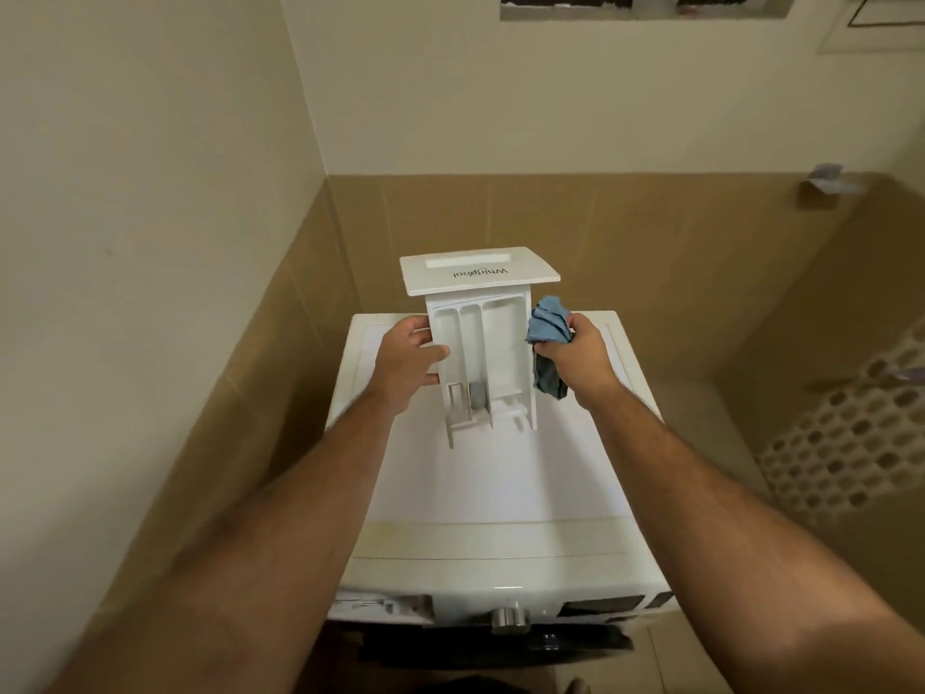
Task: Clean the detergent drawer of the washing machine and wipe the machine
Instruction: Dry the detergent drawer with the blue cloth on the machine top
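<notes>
Gripping the left wall of a white detergent drawer [481, 343], the person's left hand [408, 365] has its thumb curled over the front edge and its fingers wrapped behind. The drawer is held out of the machine, above the white top of the washing machine [500, 483], with its open compartments facing the camera and its flat front panel at the far end – the brand lettering on that panel reads upside down. Three long compartments run side by side down the drawer; the middle one has a small grey cap near its lower end. The right hand [575, 363] is closed around one blue cloth [548, 323], bunched up, which sits just beside the drawer's right wall, a darker tail of it hanging below the fist. Whether the cloth touches the drawer cannot be told. Both bare forearms reach in from the bottom corners. One silver dial [509, 619] shows on the machine's front edge, and an open slot [385, 606] sits left of it. Tan tiles – under cream walls – enclose the machine.
</notes>
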